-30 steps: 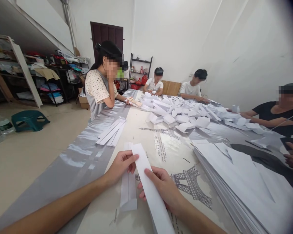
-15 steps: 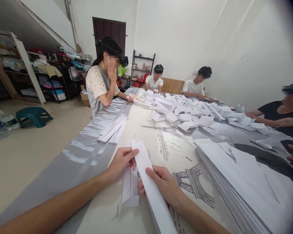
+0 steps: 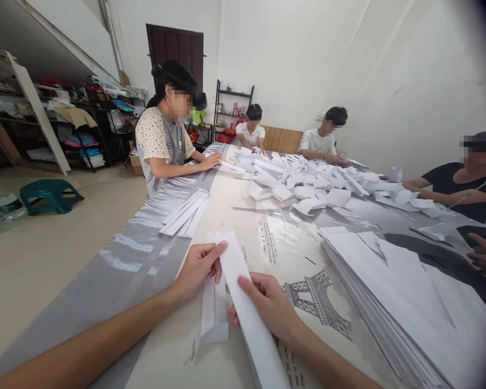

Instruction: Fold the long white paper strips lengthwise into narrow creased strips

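Observation:
A long white folded paper strip [image 3: 243, 302] slants across the front of the table, raised over it. My left hand [image 3: 200, 267] pinches its far end between thumb and curled fingers. Farther down, my right hand [image 3: 269, 302] grips the strip's right edge, thumb on top and fingers underneath. Beneath my left hand lies another folded paper piece [image 3: 214, 319] with a lengthwise crease, partly covered by the hand. Several folded strips [image 3: 185, 213] rest beyond my left hand. To the right of my right hand is a thick stack of white paper sheets [image 3: 405, 302].
A large heap of folded white papers [image 3: 308, 181] covers the table's far middle. The table [image 3: 117, 281] has a grey cloth and a cream Eiffel Tower print [image 3: 319, 302]. Several people sit or stand around it. A green stool [image 3: 51, 195] stands on the floor at left.
The person at left has lowered a hand from the face to the papers on the table. The view has shifted slightly; my hands keep nearly the same hold on the strip.

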Demonstrator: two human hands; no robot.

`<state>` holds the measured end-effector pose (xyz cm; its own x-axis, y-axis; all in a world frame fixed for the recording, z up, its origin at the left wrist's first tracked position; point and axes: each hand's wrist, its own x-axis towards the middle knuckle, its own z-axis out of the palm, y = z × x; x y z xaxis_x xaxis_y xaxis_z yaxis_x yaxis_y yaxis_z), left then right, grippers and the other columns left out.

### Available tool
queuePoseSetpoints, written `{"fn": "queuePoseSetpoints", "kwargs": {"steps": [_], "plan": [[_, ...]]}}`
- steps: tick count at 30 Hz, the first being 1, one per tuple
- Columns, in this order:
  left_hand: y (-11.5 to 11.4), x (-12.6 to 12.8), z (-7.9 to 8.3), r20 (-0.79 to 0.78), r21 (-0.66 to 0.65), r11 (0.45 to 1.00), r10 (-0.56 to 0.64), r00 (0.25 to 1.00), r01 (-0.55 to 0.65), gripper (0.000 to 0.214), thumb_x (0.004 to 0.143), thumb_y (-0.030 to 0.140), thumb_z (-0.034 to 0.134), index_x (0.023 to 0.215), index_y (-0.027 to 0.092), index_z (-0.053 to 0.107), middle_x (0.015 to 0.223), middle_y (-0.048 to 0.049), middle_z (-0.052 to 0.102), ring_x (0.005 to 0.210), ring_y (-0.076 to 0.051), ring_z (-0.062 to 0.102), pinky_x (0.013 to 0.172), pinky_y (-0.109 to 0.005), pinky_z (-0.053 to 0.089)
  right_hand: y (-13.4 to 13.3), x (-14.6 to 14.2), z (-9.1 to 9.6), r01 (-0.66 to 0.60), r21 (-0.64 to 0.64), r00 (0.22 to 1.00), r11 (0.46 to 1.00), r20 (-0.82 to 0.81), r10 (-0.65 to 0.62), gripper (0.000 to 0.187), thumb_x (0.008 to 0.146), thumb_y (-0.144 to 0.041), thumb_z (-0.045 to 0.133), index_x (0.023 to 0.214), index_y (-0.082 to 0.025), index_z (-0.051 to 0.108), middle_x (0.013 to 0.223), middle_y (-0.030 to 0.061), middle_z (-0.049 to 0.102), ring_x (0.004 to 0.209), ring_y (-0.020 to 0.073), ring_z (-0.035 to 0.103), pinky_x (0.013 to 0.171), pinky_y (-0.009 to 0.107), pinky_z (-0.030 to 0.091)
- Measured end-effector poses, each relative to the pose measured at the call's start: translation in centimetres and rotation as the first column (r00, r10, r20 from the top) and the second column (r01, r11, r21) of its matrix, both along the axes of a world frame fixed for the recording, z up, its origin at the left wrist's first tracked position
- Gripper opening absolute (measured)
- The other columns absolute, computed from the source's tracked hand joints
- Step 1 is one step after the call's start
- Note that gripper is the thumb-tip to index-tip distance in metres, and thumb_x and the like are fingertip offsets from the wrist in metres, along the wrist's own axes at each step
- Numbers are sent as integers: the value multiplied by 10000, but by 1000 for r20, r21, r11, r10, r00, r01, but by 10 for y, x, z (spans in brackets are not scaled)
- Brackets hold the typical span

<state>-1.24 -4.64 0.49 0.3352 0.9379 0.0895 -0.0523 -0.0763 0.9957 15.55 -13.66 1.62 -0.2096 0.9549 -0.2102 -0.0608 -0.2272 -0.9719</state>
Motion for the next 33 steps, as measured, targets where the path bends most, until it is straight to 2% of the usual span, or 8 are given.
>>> {"fn": "queuePoseSetpoints", "kwargs": {"steps": [4, 6, 8, 16, 20, 23, 30, 33], "plan": [[1, 0, -2, 24, -4, 1000, -18, 1000, 18, 500, 913, 522, 586, 551, 187, 503, 384, 13, 525, 364, -89, 378, 414, -241, 237, 1, 1, -2, 39, 95, 985, 995, 166, -54, 463, 880, -629, 563, 748, -186, 553, 525, -37, 498, 429, 110, 459, 408, 213, 304], [2, -1, -2, 35, -9, 999, -36, 999, 36, 495, 911, 512, 598, 550, 185, 505, 392, 10, 536, 366, -88, 388, 417, -240, 243, 2, 1, -4, 37, 162, 972, 986, 224, -73, 468, 896, -600, 558, 686, -185, 509, 526, -55, 375, 447, 82, 321, 416, 219, 210], [1, -2, -2, 38, -10, 999, -46, 998, 46, 494, 906, 501, 613, 545, 182, 504, 398, 8, 545, 369, -86, 391, 425, -240, 258, 1, 2, -5, 33, 178, 967, 984, 244, -76, 473, 905, -590, 546, 666, -188, 476, 550, -52, 330, 480, 84, 265, 433, 232, 178], [-1, -3, 1, 24, -12, 995, -102, 994, 103, 478, 887, 498, 643, 567, 145, 608, 425, 12, 517, 409, -82, 394, 441, -236, 244, 2, 4, -4, -94, 154, 966, 984, 255, 52, 463, 942, -582, 488, 740, -168, 539, 600, -42, 346, 513, 91, 274, 453, 241, 193], [2, -3, 1, 34, -7, 1000, 13, 999, -13, 493, 876, 480, 665, 528, 157, 533, 393, 38, 457, 399, -71, 366, 445, -230, 239, 5, 5, -1, -64, 192, 974, 979, 227, 20, 457, 940, -568, 500, 694, -184, 472, 614, -43, 327, 535, 93, 279, 473, 242, 201], [6, -3, -2, 62, -24, 999, 34, 998, -33, 459, 866, 475, 673, 559, 158, 547, 420, 41, 459, 404, -74, 375, 437, -230, 228, 6, 6, 4, -4, 162, 979, 987, 203, -30, 469, 920, -564, 535, 659, -187, 442, 609, -44, 326, 541, 93, 282, 490, 245, 205], [-3, -2, 1, -130, 31, 981, -184, 974, 189, 426, 820, 465, 709, 585, 160, 527, 536, 30, 460, 499, -90, 392, 472, -229, 256, 4, 10, 5, 50, -5, 996, 999, 73, -50, 422, 886, -558, 602, 722, -170, 595, 652, -18, 452, 580, 109, 376, 528, 243, 260], [-5, -2, 3, -141, 23, 981, -188, 972, 193, 455, 819, 481, 702, 571, 166, 487, 538, 40, 415, 498, -86, 357, 477, -234, 242, 5, 12, 3, 32, -12, 998, 999, 60, -31, 423, 892, -558, 599, 727, -168, 610, 661, -16, 470, 587, 109, 384, 532, 243, 261]]}}
